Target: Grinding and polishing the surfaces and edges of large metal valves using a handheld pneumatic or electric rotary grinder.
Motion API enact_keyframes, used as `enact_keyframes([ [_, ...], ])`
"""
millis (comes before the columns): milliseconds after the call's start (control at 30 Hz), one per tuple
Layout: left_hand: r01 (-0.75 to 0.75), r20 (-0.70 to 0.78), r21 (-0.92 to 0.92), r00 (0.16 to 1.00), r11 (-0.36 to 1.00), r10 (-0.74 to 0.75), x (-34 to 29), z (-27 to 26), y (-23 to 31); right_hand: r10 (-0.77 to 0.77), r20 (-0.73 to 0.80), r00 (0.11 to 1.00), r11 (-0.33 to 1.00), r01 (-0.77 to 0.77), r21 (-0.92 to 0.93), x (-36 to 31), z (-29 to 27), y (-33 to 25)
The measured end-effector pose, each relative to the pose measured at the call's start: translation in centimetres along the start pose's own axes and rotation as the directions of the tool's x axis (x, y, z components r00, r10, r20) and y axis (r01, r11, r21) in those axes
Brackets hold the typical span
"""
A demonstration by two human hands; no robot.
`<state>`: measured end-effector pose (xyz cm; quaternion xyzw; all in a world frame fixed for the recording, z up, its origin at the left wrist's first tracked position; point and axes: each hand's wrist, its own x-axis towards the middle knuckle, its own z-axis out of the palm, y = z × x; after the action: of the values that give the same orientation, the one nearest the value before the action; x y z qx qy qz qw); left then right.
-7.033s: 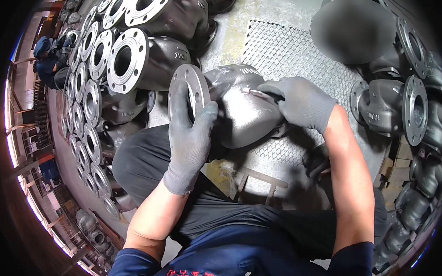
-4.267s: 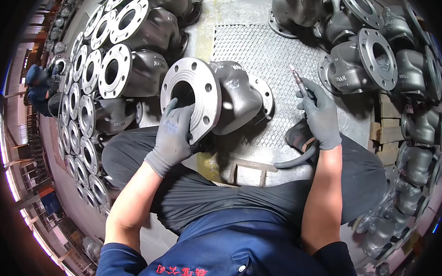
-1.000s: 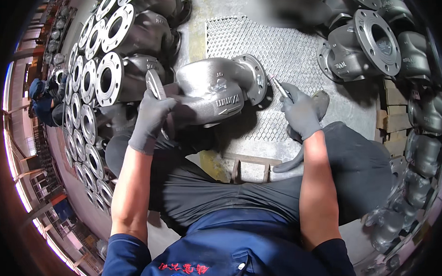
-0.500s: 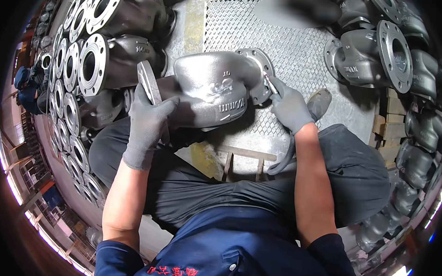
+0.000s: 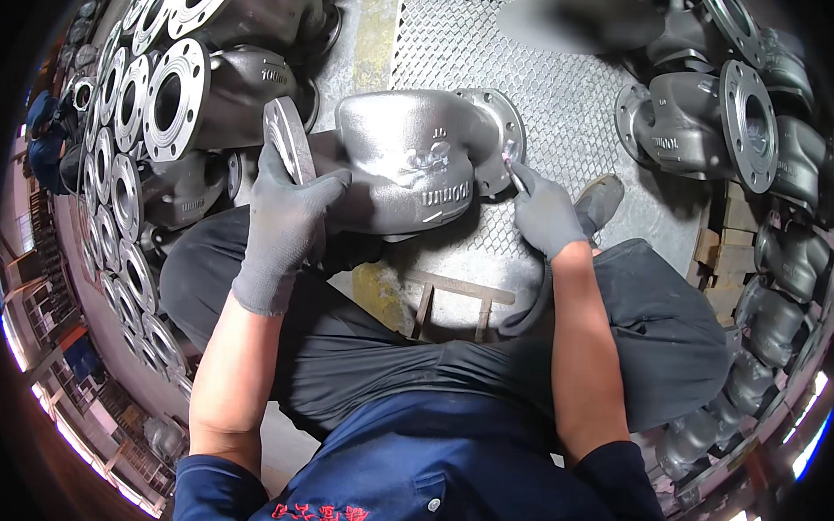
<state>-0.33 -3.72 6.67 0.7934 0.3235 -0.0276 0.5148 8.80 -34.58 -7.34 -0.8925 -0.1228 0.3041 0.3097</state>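
A silver-grey cast valve body [image 5: 399,127] lies in front of me, with a round bolt-hole flange at each end. My left hand [image 5: 290,219], in a grey glove, wraps round the left flange [image 5: 288,138], thumb on the inner side. At the opposite end, my gloved right hand [image 5: 549,213] grips a slim metal hand tool [image 5: 519,177]. Its tip is at the lower face of the right flange [image 5: 506,126], close to the rim. A dark hose [image 5: 537,306] hangs below this hand. Most of the tool is hidden inside the glove.
Similar flanged castings [image 5: 176,101] are stacked at the left, and more castings [image 5: 684,123] stand at the right beside wooden blocks [image 5: 735,226]. Under the work lies a diamond-patterned metal plate [image 5: 570,91]. A low metal frame [image 5: 457,288] stands between my legs.
The view has shifted slightly. My right hand and the tool tip have moved a little lower along the right flange. My left hand keeps its hold on the left flange.
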Motion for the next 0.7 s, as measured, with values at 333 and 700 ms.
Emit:
enact_keyframes([
  [333,-0.013,-0.016,-0.114,1.0,0.993,0.011,0.5,0.6,0.2,0.082,-0.012,0.997,0.996,-0.081,0.042,1.5,-0.2,-0.1],
  [700,0.01,-0.048,-0.062,0.999,0.998,-0.013,0.3,0.7,0.5,0.071,-0.002,0.997,0.996,-0.071,0.055,0.9,0.4,0.7],
])
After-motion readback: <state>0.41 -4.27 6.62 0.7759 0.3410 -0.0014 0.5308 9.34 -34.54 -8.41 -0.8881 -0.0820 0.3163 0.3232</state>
